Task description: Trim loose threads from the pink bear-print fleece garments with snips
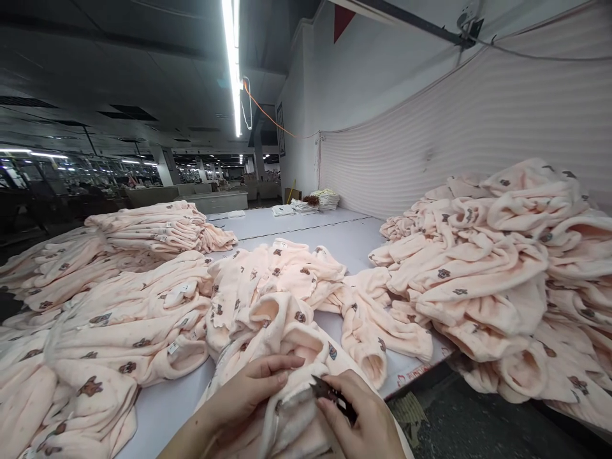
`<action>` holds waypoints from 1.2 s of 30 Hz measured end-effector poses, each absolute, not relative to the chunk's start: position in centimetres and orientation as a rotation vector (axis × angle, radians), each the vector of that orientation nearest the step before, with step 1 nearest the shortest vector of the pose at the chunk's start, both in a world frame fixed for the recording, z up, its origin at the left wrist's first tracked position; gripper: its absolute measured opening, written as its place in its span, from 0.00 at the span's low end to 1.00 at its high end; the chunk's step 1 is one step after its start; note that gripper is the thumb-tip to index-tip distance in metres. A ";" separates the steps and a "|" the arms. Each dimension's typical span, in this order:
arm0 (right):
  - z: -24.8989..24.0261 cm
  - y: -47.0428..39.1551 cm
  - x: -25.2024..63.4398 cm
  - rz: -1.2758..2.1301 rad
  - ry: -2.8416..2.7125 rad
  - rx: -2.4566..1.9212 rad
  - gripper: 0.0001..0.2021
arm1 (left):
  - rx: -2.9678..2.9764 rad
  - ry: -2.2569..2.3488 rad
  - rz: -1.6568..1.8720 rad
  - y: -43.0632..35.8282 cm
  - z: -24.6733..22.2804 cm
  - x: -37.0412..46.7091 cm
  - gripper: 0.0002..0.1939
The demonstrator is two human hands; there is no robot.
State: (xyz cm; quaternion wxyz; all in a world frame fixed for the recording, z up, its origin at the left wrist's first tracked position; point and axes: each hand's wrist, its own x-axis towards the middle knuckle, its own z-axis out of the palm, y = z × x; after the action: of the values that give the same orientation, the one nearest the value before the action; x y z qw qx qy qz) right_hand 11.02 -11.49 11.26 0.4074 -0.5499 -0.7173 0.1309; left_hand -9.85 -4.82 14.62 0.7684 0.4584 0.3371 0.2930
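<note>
From where I watch, the pink garment (287,319) lies bunched at the near edge of the table, in the middle, its fleecy cloth printed with small brown figures. The left hand (241,395) is nearly closed, thumb and forefinger together on a fold of it. The right hand (366,411) is curled round the dark snips (339,400), their pointed tip out beside the cloth; I can't tell whether the blades touch it.

More pink fleece lies on both sides: to the left, loose pieces (109,325) with white labels and, farther off, a folded stack (148,228); to the right, a tall, tumbled heap (478,268) hanging over the edge. Between them the table (306,229) shows a smooth, pale top (a dark seam line runs across it), with small folded stacks (327,199) at its far end.

A striped cloth (430,121) hangs along the right wall, above the heap. Overhead, a lit tube lamp (231,70) has an orange cord (272,118) stretching to the wall. Far left, the room opens into a dim hall with columns (165,167) and more lights; at the near right I see dark floor (454,408).
</note>
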 end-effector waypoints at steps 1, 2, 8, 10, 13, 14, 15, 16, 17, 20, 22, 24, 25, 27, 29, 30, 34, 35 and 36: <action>11.4 -11.6 11.0 0.269 -1.846 -1.394 0.10 | 1.022 0.727 0.632 -4.8 14.6 -9.9 0.17; 11.5 -11.7 10.9 0.210 -1.869 -1.409 0.10 | 1.053 0.723 0.625 -4.8 14.5 -10.0 0.18; 11.5 -11.9 10.3 0.313 -1.789 -1.474 0.08 | 1.160 0.762 0.617 -4.8 14.5 -9.9 0.24; 11.5 -11.9 10.3 0.359 -1.778 -1.461 0.09 | 1.176 0.785 0.621 -4.9 14.7 -9.8 0.23; 11.2 -11.6 10.1 0.426 -1.640 -1.453 0.09 | 1.337 0.801 0.622 -5.6 15.1 -9.5 0.21; 11.0 -11.4 10.0 0.495 -1.566 -1.446 0.08 | 1.468 0.841 0.614 -5.9 15.2 -9.3 0.18; 10.8 -11.2 9.9 0.594 -1.503 -1.427 0.08 | 1.629 0.908 0.621 -6.4 15.1 -9.1 0.14; 10.5 -11.0 9.7 0.707 -1.461 -1.393 0.08 | 1.813 0.993 0.653 -6.9 15.0 -9.0 0.09; 10.1 -10.9 9.6 0.800 -1.439 -1.349 0.07 | 2.004 1.081 0.729 -7.4 14.8 -8.9 0.06; 8.7 -11.1 9.0 0.894 -1.453 -1.217 0.05 | 2.467 1.180 1.113 -8.4 13.8 -9.1 0.09; 7.8 -11.7 8.7 0.886 -1.454 -1.190 0.08 | 2.662 1.140 1.277 -8.7 13.1 -9.5 0.10; 7.4 -12.2 8.7 0.906 -1.435 -1.167 0.11 | 2.762 1.124 1.310 -8.8 12.6 -9.8 0.10; 7.5 -12.4 8.7 0.900 -1.428 -1.147 0.11 | 2.777 1.128 1.300 -8.8 12.5 -9.9 0.11; 8.0 -12.6 8.6 0.832 -1.431 -1.114 0.10 | 2.732 1.134 1.266 -8.9 12.4 -9.9 0.11; 8.9 -12.6 8.4 0.744 -1.495 -1.095 0.11 | 2.525 1.164 1.209 -8.9 12.6 -9.8 0.10; 9.3 -12.6 8.3 0.714 -1.533 -1.084 0.10 | 2.344 1.185 1.166 -8.9 12.9 -9.7 0.09; 9.8 -12.5 8.5 0.719 -1.437 -1.143 0.14 | 1.510 1.222 1.189 -8.9 14.0 -9.3 0.09; 9.5 -12.6 8.8 0.727 -1.353 -1.198 0.15 | 1.482 1.222 1.245 -9.0 14.0 -9.1 0.08; 9.3 -12.7 9.2 0.731 -1.276 -1.257 0.16 | 1.582 1.218 1.268 -9.1 13.9 -8.9 0.07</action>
State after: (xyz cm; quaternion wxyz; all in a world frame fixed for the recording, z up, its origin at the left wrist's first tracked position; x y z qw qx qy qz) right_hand 9.15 -12.68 9.26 0.5676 -0.5351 -0.5430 0.3109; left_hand -8.89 -9.07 13.90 0.3787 0.6190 0.4766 0.4962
